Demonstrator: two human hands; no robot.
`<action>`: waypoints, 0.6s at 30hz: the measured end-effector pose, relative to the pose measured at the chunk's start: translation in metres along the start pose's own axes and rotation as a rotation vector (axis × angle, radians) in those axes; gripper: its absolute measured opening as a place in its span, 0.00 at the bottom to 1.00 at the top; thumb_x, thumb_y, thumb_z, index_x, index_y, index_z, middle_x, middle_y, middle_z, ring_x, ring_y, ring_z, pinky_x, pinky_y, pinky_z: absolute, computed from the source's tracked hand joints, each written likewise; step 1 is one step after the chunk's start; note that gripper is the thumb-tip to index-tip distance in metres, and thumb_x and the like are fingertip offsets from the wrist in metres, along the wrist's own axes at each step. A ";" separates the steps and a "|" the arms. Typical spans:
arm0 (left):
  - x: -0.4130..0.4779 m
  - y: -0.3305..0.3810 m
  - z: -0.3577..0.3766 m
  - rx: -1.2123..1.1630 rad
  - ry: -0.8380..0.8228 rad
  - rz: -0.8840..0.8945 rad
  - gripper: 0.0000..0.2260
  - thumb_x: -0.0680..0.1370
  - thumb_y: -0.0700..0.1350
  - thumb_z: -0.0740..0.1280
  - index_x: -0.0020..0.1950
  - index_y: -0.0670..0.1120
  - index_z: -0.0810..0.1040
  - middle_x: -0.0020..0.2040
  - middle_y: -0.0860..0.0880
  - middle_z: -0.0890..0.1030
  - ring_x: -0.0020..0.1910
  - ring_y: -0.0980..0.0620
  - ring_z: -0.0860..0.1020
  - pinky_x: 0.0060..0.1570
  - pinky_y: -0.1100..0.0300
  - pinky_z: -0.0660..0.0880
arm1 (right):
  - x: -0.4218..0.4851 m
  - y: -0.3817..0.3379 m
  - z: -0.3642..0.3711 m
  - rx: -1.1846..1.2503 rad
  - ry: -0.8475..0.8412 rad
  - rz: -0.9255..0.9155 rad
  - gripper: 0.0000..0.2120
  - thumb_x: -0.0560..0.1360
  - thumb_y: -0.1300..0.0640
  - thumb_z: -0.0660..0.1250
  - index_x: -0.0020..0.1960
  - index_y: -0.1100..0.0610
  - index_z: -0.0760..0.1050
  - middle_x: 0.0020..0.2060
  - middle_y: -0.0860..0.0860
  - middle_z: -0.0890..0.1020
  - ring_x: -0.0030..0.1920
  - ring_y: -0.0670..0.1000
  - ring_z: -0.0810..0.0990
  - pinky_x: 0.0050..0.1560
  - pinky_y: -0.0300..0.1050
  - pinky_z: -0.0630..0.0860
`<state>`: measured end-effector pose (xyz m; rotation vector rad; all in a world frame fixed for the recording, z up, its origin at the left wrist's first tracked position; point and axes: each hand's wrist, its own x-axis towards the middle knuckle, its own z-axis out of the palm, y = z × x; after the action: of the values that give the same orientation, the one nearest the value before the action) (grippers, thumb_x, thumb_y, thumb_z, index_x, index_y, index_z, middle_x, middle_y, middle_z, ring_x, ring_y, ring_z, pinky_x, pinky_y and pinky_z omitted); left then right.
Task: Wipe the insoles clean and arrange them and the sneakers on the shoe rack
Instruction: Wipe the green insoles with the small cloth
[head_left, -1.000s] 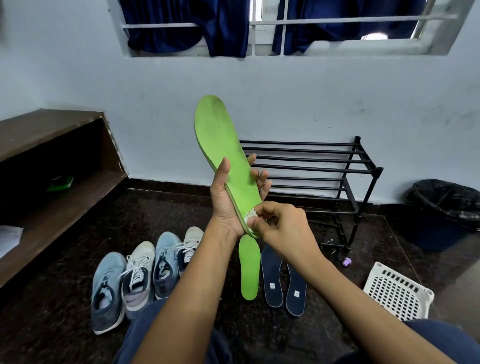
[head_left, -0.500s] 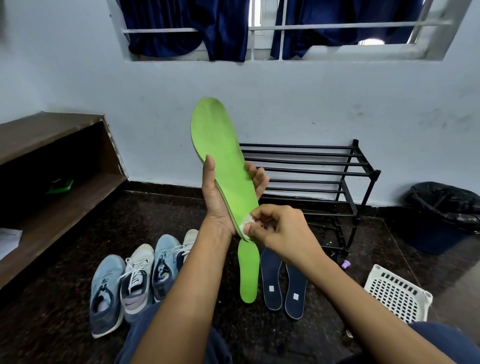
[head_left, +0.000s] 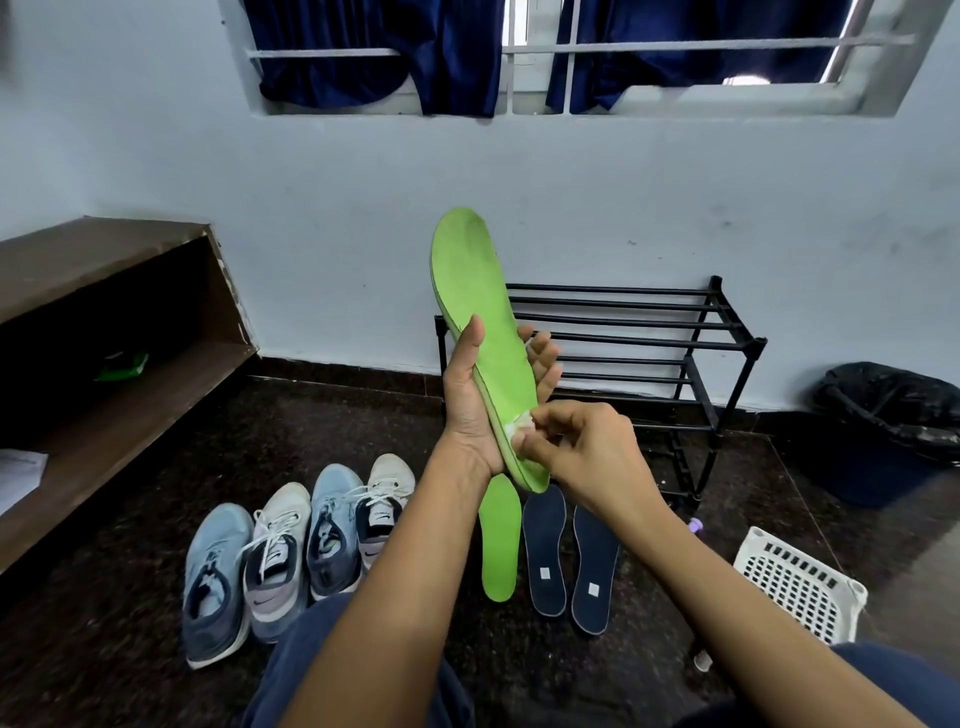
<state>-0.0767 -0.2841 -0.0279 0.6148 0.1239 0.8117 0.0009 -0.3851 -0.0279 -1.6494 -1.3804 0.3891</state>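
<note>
Left hand (head_left: 480, 415) is gripping green insole (head_left: 478, 312) upright, in front of shoe rack (head_left: 649, 332). Right hand (head_left: 587, 452) is pinching small white wipe (head_left: 517, 425) against insole's heel end. Second green insole (head_left: 500, 540), two navy insoles (head_left: 544, 551), four sneakers (head_left: 332, 530) are lying on floor (head_left: 130, 649) before rack.

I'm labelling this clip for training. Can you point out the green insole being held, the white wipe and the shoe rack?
held green insole (head_left: 475, 291), head view, on its upper face near the toe end.
white wipe (head_left: 515, 425), head view, on the bit showing against the insole's heel end.
shoe rack (head_left: 716, 288), head view, on its rear right post.
</note>
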 end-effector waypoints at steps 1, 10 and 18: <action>0.001 0.002 -0.001 -0.006 -0.002 0.005 0.37 0.54 0.59 0.82 0.55 0.40 0.76 0.47 0.44 0.81 0.45 0.49 0.82 0.50 0.56 0.79 | -0.001 0.000 -0.001 0.046 -0.032 0.003 0.04 0.70 0.56 0.74 0.43 0.56 0.83 0.28 0.44 0.77 0.23 0.41 0.67 0.27 0.29 0.63; -0.001 -0.016 0.004 0.011 -0.005 -0.026 0.32 0.56 0.59 0.80 0.51 0.42 0.75 0.49 0.42 0.81 0.49 0.47 0.82 0.52 0.55 0.77 | 0.006 0.014 -0.004 -0.098 0.167 0.016 0.06 0.69 0.48 0.73 0.43 0.48 0.83 0.34 0.43 0.82 0.37 0.45 0.80 0.40 0.45 0.77; -0.005 -0.026 0.010 0.080 0.017 -0.116 0.34 0.52 0.60 0.81 0.48 0.41 0.77 0.54 0.38 0.82 0.50 0.43 0.81 0.50 0.50 0.80 | 0.013 0.015 -0.010 -0.225 0.275 -0.020 0.08 0.73 0.49 0.69 0.47 0.52 0.82 0.35 0.48 0.82 0.32 0.48 0.76 0.35 0.43 0.74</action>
<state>-0.0604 -0.3062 -0.0346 0.6705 0.2066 0.7023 0.0216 -0.3775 -0.0310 -1.7933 -1.2656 -0.0084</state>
